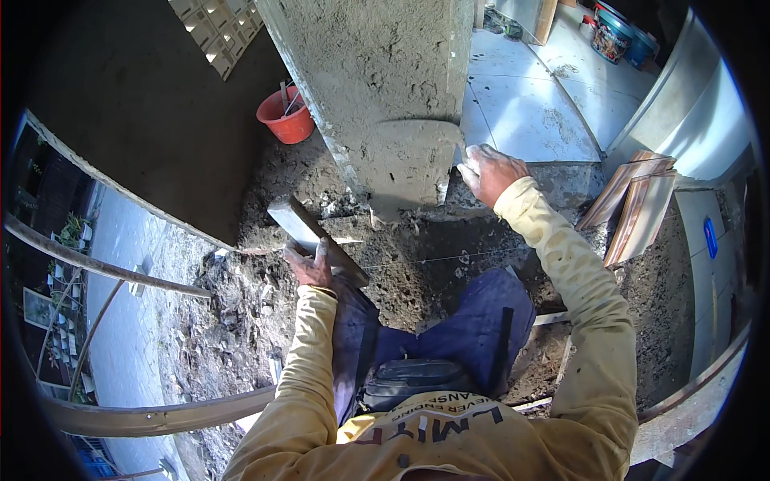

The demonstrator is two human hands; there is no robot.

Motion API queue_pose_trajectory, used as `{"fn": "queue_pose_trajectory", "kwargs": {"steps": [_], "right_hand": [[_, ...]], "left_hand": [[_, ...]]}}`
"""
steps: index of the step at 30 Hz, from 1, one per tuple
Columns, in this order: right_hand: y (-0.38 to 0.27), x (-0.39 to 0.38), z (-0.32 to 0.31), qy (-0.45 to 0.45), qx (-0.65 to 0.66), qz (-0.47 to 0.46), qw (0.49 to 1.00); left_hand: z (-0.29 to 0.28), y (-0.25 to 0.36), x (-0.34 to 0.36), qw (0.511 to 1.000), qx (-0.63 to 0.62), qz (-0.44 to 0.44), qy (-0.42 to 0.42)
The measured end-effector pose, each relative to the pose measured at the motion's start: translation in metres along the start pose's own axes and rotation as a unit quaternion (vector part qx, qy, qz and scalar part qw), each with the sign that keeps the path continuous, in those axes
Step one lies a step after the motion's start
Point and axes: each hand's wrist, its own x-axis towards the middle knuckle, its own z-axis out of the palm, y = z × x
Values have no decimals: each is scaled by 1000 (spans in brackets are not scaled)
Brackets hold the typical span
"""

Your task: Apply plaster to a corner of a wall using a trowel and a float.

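A pillar (377, 64) coated in rough wet grey mortar rises in front of me. My right hand (491, 172) is closed round the handle of a trowel (425, 132). Its mortar-smeared blade lies against the pillar's lower face, near the right edge. My left hand (309, 264) grips a short straight board (309, 228) with a pale, mortar-stained face. That board slants above my left knee, left of the pillar's foot, apart from it.
A red bucket (286, 116) with tools inside stands left of the pillar. Wood-grained tiles or planks (634, 204) lean at the right. Rubble and soil (241, 313) cover the ground, crossed by a thin string. Paint pails (612, 36) stand on the tiled floor (529, 104) behind.
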Motion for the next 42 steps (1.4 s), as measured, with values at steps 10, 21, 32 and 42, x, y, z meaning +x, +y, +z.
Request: {"fn": "queue_pose_trajectory", "kwargs": {"steps": [10, 21, 32, 42], "right_hand": [[-44, 33, -52, 146, 69, 11, 987], [-41, 28, -40, 196, 101, 2, 975], [-10, 0, 30, 64, 84, 55, 993], [19, -16, 63, 30, 13, 72, 997]], "left_hand": [[2, 10, 0, 1000, 13, -21, -18], [1, -14, 6, 998, -54, -26, -20], [1, -29, 8, 992, -123, 5, 7], [-5, -24, 8, 998, -56, -23, -29]]}}
